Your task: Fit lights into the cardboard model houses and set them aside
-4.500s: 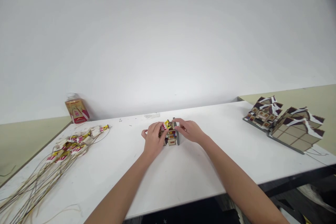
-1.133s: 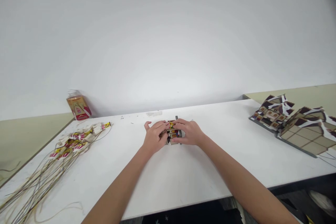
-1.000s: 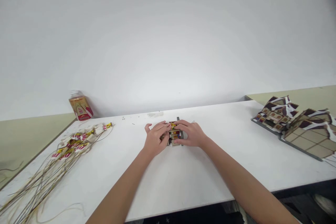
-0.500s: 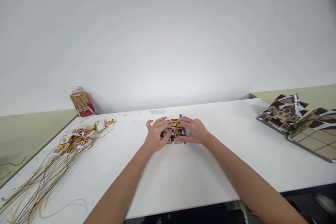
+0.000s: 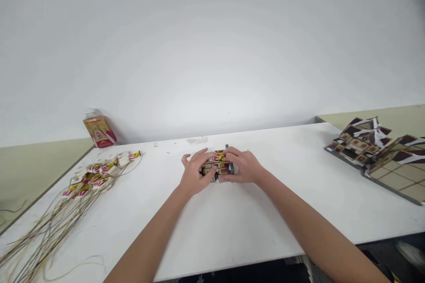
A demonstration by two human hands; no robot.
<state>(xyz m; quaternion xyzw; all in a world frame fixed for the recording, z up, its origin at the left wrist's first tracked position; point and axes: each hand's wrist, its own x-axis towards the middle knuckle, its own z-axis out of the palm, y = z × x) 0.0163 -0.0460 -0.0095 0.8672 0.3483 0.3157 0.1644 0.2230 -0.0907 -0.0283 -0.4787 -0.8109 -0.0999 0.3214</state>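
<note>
A small model building [image 5: 223, 169], beige with printed red and yellow windows and a dark grey edge, lies on the white table between my hands. My left hand [image 5: 195, 174] holds its left side, thumb at the near edge and index finger on top, with the other fingers lifted off to the left. On the right side, my right hand [image 5: 246, 166] pinches it, index finger near the yellow printed part and thumb at the near right corner. My fingers hide parts of the building.
At the left lies a bundle of wired labelled pieces [image 5: 91, 179], red, white and yellow, with long loose wires [image 5: 49, 234]. A drink bottle [image 5: 99, 130] stands near the wall. Two larger model building parts [image 5: 360, 141] sit at the right on the white table [image 5: 265, 225].
The view has shifted slightly, so things on the left sit a little further left. Both hands keep their hold on the small model building, with only slight finger movement.
</note>
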